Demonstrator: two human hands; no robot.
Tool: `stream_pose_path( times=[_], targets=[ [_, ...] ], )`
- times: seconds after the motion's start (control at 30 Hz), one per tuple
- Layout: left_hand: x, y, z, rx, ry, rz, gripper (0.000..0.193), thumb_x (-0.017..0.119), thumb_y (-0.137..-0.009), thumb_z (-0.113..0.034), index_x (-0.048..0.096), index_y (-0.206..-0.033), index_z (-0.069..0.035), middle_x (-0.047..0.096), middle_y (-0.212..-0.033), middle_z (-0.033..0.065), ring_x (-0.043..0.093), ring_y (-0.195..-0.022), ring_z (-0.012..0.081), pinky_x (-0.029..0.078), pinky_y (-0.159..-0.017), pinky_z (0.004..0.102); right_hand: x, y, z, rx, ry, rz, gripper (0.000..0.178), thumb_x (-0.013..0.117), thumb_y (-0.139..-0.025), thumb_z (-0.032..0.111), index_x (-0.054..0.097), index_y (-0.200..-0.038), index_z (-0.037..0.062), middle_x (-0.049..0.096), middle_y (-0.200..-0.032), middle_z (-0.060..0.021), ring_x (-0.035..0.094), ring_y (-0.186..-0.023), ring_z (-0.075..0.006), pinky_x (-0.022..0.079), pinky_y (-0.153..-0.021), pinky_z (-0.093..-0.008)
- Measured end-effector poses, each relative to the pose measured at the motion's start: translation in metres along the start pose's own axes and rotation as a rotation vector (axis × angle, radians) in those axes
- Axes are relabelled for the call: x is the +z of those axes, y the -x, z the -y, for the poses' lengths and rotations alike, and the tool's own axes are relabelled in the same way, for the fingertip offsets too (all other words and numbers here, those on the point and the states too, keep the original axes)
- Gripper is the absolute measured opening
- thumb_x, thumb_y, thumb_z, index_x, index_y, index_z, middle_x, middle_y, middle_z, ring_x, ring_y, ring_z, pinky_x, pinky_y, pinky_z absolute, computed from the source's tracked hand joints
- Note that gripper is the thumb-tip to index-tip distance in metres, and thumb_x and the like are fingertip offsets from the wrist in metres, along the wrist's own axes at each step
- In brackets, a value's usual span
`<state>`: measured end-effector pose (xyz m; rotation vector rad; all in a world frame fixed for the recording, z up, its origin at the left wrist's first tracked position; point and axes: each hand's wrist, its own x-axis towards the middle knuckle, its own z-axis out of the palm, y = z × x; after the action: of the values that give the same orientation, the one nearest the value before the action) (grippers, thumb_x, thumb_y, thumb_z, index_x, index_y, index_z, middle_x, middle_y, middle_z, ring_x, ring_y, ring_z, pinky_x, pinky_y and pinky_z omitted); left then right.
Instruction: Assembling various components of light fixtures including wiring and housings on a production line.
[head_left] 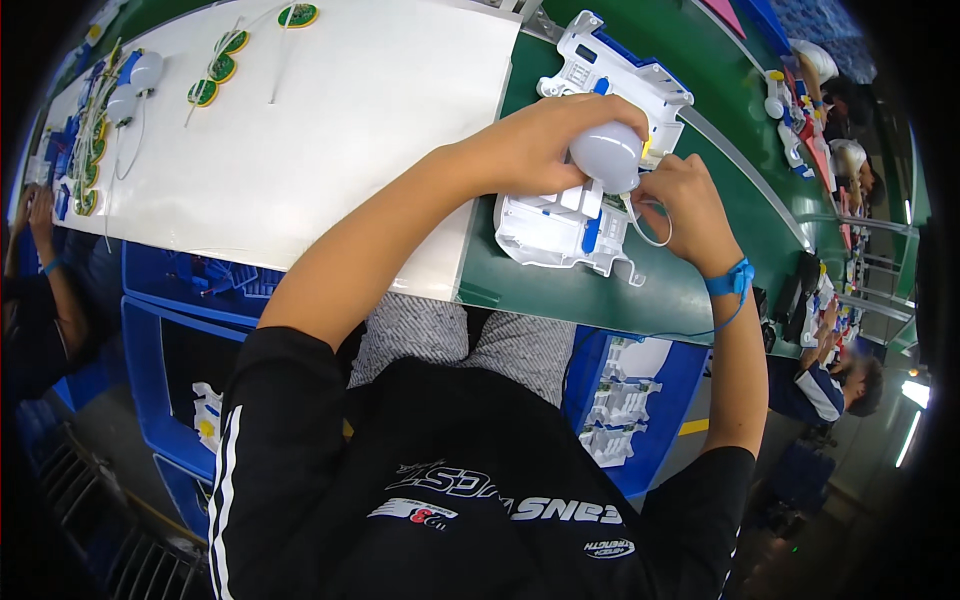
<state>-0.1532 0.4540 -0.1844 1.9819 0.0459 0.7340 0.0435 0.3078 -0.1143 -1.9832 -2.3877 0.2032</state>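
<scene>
At the right part of the workbench, my left hand [550, 140] is curled round a smooth whitish dome-shaped part [606, 155], thumb and forefinger on either side. From the dome's lower edge a thin white cable [645, 236] loops toward my right hand [687, 212]. That hand's fingers are pinched together on the cable beside the dome, and its wrist wears a blue strap [733, 279]. Behind and below the hands lie white plastic housings [530, 237] with blue clips. One housing is partly covered by my hands, so its contact with the dome is hidden.
A white sheet [380, 90] covers the bench's left part, with several round green circuit boards [222, 68] on it. More domes [146, 72] with cables sit far left. Blue bins [140, 345] stand under the front edge. Other people work at both sides.
</scene>
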Motion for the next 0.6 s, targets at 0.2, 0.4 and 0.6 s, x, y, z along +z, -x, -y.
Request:
stream_pose_path(
  times=[0.2, 0.4, 0.6],
  targets=[
    [-0.001, 0.0, -0.001, 0.021, -0.02, 0.013, 0.064, 0.081, -0.072, 0.001, 0.057, -0.128, -0.018, 0.062, -0.135, 0.0095, 0.058, -0.126, 0.0343, 0.047, -0.108, 0.0438, 0.001, -0.002, -0.006, -0.06, 0.034, 0.061, 0.012, 0.077, -0.072, 0.003, 0.072, -0.081, 0.0091, 0.07, -0.078, -0.0051, 0.06, -0.08, -0.0229, 0.041, -0.075, -0.0357],
    [-0.001, 0.002, 0.0, -0.014, -0.036, 0.018, 0.071, 0.084, -0.068, 0.003, 0.056, -0.129, -0.022, 0.062, -0.133, 0.0068, 0.058, -0.126, 0.0336, 0.048, -0.107, 0.0447, 0.011, 0.0, -0.015, -0.116, -0.06, 0.002, 0.012, 0.076, -0.074, 0.004, 0.072, -0.084, 0.0081, 0.07, -0.08, -0.0052, 0.06, -0.083, -0.0229, 0.041, -0.077, -0.0354],
    [0.0, 0.002, 0.0, -0.027, -0.021, 0.012, 0.073, 0.084, -0.068, 0.005, 0.056, -0.129, -0.023, 0.062, -0.134, 0.0062, 0.058, -0.126, 0.0331, 0.048, -0.108, 0.0445, 0.016, 0.001, -0.012, -0.148, -0.035, -0.066, 0.011, 0.075, -0.075, 0.004, 0.069, -0.083, 0.0074, 0.069, -0.078, -0.0051, 0.059, -0.083, -0.0245, 0.041, -0.078, -0.0366]
  ],
)
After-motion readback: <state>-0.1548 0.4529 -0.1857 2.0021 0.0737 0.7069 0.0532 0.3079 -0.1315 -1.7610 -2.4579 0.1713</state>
